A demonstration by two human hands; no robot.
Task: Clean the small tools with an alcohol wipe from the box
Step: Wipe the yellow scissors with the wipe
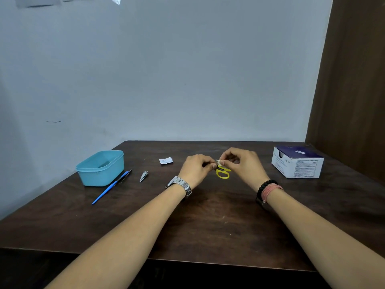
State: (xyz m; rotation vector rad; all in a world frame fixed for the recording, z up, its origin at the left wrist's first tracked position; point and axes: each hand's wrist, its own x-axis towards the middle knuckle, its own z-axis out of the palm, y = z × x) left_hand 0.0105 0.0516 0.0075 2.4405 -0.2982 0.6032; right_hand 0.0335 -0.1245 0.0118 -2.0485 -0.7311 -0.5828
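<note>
Small yellow-handled scissors [223, 173] are held just above the middle of the dark wooden table [208, 222]. My left hand [195, 168] grips them near the blades, which are hidden by my fingers. My right hand [242, 162] pinches a small white alcohol wipe [218, 162] against the scissors where the two hands meet. The white and dark blue wipe box [298, 164] stands at the right. A nail clipper [143, 176], a blue-handled tool [111, 187] and a thin dark tool [126, 176] lie to the left.
A light blue plastic tub [101, 167] stands at the table's left, next to the blue-handled tool. A torn white wipe wrapper [166, 160] lies behind my left hand. A grey wall runs along the back and a brown panel [352, 80] rises on the right.
</note>
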